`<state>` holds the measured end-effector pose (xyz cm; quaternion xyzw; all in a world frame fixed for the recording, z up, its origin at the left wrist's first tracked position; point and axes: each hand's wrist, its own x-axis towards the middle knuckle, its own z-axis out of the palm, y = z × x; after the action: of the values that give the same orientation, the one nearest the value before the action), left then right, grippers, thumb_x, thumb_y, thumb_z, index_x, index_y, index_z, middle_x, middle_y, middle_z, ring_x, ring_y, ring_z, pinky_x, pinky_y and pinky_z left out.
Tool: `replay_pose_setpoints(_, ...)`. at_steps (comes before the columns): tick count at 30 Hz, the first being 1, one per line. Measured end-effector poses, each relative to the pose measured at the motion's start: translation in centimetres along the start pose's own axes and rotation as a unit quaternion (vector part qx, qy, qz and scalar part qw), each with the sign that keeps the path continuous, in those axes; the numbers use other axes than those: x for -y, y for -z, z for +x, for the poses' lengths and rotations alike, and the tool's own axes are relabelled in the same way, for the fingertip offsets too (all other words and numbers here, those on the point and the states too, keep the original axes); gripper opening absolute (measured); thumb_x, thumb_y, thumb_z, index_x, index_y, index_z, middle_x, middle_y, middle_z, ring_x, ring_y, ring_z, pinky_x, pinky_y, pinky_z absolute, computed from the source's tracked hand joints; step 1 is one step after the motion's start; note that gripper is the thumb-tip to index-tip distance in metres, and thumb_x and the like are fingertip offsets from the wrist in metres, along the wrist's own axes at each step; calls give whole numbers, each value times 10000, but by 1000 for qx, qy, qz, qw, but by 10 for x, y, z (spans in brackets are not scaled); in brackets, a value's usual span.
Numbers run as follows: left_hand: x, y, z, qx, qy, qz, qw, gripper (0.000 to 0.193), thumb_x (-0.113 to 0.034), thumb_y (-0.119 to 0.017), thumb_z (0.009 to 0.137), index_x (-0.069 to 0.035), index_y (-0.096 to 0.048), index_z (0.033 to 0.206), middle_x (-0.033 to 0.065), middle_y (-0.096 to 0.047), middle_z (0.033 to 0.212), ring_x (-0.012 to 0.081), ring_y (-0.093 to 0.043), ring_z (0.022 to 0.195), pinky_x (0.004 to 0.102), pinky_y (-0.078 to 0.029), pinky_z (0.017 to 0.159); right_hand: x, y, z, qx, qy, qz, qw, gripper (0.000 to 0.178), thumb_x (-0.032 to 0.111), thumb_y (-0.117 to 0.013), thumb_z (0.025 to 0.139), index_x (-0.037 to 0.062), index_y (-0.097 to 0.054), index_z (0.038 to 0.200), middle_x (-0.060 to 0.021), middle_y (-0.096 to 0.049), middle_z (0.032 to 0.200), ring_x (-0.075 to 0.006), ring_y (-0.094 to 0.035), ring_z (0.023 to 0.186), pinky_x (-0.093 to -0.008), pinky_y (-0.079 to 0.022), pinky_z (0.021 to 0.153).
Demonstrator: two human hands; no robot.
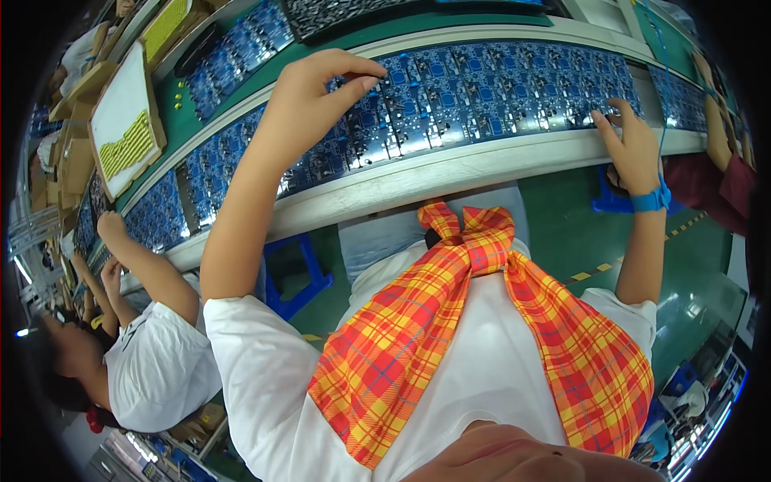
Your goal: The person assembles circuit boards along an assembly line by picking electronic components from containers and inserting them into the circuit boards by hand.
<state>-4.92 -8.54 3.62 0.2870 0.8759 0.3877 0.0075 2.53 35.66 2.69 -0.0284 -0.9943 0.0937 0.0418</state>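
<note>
Blue circuit boards (pixel 498 88) are laid flat in a long row just beyond the pale near rail (pixel 482 165), which is used here as reference. Surface is glossy, deep blue, with bright glare spots; the same squarish pattern is repeated across it, and small black and silvery parts are dotted over it in rough lines. Left hand (pixel 313 88) is held over the boards, past the rail, index finger and thumb brought nearly together; whether a small part is pinched cannot be told. Right hand (pixel 634 151) is held at the rail's right part, fingers curled, thumb tip near the board surface; grip on anything cannot be told either. A blue wristband (pixel 650 199) is worn on that wrist, on the near side of the rail. A black tray (pixel 345 18) of small parts is set farther beyond the rail, and a white tray (pixel 120 108) with yellow pieces is placed beyond its left stretch.
</note>
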Motion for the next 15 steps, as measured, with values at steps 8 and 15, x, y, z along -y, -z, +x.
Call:
replay_pose_setpoints(8, 5, 3, -8, 32, 65, 1, 997, 182, -116, -707, 946, -67, -775, 1108, 58, -752, 1068, 183, -691, 1023, 310, -520, 915, 33, 7, -5, 32, 97, -44, 994, 505, 455, -653, 972, 16, -619, 1218, -271, -712, 937, -427, -690, 880, -473, -519, 765)
replay_pose_setpoints(15, 5, -1, -6, 41, 58, 9, 997, 184, -114, -703, 951, -73, -774, 1115, 57, -758, 1066, 176, -697, 1016, 311, -528, 906, 56, 19, 3, 126, 90, -119, 981, 532, 489, -651, 965, 21, -618, 1217, -249, -695, 938, -407, -674, 880, -490, -501, 740)
